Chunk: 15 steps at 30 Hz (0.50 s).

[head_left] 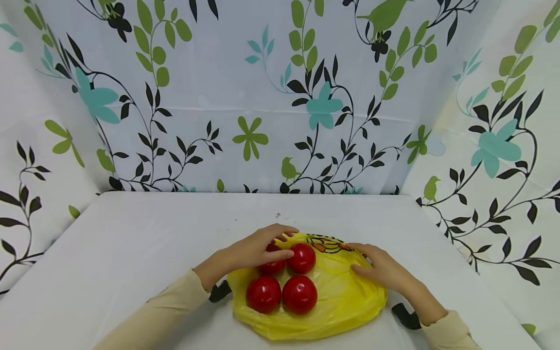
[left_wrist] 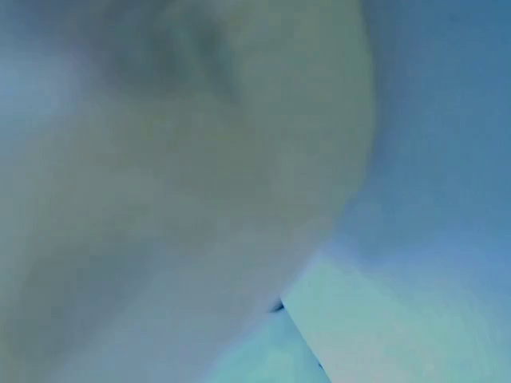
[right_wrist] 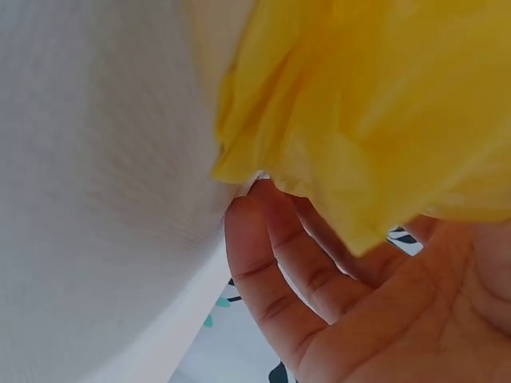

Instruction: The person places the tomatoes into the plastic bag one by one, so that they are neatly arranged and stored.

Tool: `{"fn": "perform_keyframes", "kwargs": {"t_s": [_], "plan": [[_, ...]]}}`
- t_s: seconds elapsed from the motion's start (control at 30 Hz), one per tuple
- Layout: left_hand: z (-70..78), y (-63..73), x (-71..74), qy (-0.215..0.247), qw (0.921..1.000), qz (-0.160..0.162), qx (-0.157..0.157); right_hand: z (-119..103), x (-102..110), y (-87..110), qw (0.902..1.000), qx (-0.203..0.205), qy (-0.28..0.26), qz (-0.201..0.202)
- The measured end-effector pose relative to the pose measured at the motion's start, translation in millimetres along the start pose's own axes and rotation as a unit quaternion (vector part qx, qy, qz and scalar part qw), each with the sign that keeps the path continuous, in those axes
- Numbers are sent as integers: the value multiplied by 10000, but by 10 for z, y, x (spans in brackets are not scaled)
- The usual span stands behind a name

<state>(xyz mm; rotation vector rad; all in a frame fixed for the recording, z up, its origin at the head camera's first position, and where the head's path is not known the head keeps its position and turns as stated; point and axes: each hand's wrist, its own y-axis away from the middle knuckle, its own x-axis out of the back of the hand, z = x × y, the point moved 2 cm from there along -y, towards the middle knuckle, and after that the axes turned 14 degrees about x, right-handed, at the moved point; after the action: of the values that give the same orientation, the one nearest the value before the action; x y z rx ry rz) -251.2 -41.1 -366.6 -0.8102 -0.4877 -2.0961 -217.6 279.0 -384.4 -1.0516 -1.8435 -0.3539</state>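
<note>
A yellow plastic bag with a printed black-and-orange drawing near its far edge lies spread on the white table. Several shiny red balls sit together on its left half. My left hand reaches over the far-left ball, partly hiding it, its thumb lying against or just over the far-right one. At the bag's right side rests my right hand, thumb on top of the plastic. The right wrist view shows the right hand's fingers loosely bent beside and under the bag's loose edge. The left wrist view is too blurred to read.
The white table extends behind and left of the bag. Small dark specks lie beyond it. A leaf-patterned curtain hangs behind and at both sides. Black straps are at both wrists.
</note>
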Motion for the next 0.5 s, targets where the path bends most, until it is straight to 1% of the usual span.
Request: {"fn": "perform_keyframes", "kwargs": {"t_s": [0.1, 0.17, 0.23, 0.27, 0.3, 0.37, 0.43, 0.5], "plan": [[6, 64, 61, -78, 9998, 199, -24, -13, 13, 19, 9998, 52, 127, 171], [7, 122, 101, -360, 9983, 457, -53, -22, 30, 26, 9993, 161, 194, 292], [6, 171, 157, -824, 9932, 812, -124, -25, 65, 29, 9984, 274, 269, 410], [2, 189, 192, -1115, 9882, 1029, -193, -26, 89, 26, 9980, 311, 280, 469], [-10, 203, 231, -1419, 9814, 1270, -258, -26, 115, 21, 9977, 331, 293, 518], [-37, 230, 323, -1969, 9640, 1751, -352, -27, 177, 4, 9974, 297, 318, 573], [-88, 252, 424, -2364, 9462, 2190, -306, -32, 242, -22, 9972, 235, 317, 628], [-147, 283, 526, -2564, 9335, 2503, -120, -42, 301, -48, 9970, 166, 327, 681]]}}
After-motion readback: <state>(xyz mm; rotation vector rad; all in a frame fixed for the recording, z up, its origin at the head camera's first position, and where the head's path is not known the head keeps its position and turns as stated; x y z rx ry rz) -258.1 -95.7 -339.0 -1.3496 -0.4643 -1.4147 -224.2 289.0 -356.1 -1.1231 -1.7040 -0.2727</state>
